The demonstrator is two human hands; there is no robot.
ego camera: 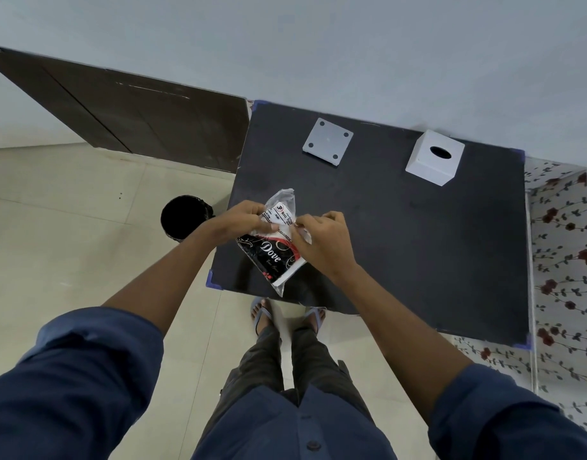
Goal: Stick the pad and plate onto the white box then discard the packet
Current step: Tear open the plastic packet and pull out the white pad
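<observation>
The clear packet (275, 240), with a black printed card inside, is held above the near left part of the black table (401, 234). Both hands pinch its upper part: the left hand (244, 219) from the left, the right hand (322, 239) from the right. The white box (433, 157) and the grey plate (327, 141) lie well apart at the far edge. A black bin (182, 217) stands on the floor left of the table.

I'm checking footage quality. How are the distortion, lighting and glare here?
Head view: wide-angle bending curves the table edges and stretches the sleeves; light is soft and even, shadows faint; slight sheen on the clear packet held by left hand and right hand; its label is legible.
</observation>
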